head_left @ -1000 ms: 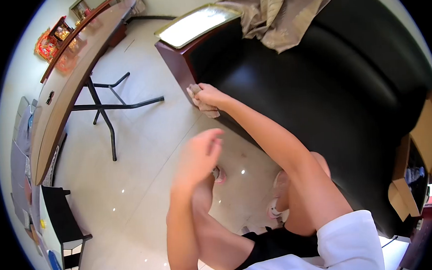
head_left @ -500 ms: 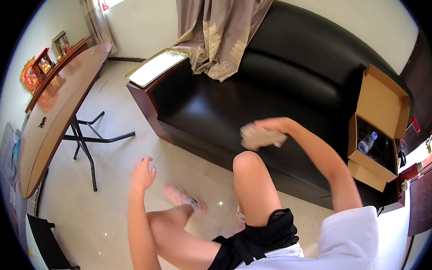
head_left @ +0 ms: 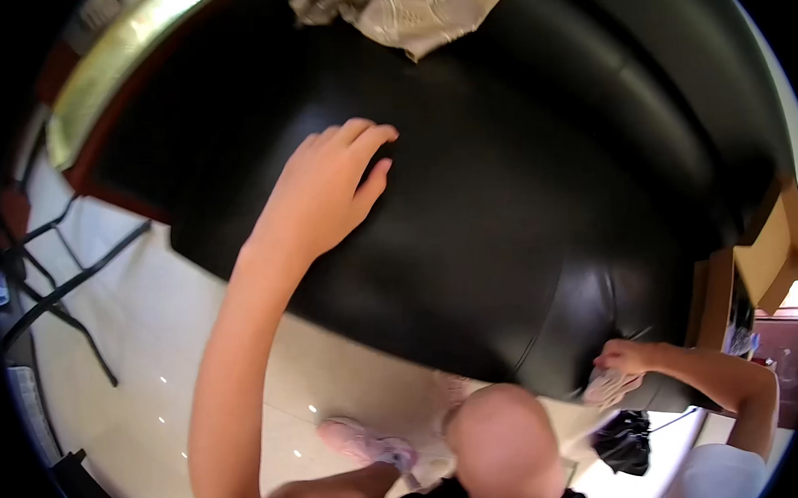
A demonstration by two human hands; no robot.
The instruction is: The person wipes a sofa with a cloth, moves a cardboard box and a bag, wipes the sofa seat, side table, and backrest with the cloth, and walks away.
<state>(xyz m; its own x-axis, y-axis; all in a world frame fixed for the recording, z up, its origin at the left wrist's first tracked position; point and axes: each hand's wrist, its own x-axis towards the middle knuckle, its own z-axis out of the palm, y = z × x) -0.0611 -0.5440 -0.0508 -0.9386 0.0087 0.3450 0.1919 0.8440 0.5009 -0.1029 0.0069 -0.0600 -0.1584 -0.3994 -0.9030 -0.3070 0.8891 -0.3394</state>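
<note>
My left hand point(head_left: 329, 185) is over the seat of the black sofa point(head_left: 450, 202), palm down, its fingers apart and nothing in them. Whether it presses on the seat cannot be made out. At the lower right, my right hand point(head_left: 625, 357) grips a crumpled beige cloth point(head_left: 612, 387) against the sofa's front edge, where the black covering shows creases.
A patterned curtain point(head_left: 416, 17) drapes onto the sofa at the top. The tray point(head_left: 111, 75) lies on the left armrest. An open cardboard box point(head_left: 768, 246) stands at the right, with a black plastic bag point(head_left: 623, 442) below. Folding table legs point(head_left: 71, 290) stand at the left.
My view has moved closer to the sofa. My left hand has gone from above the floor to over the seat. My right hand has carried the cloth rightward along the sofa to its front edge.
</note>
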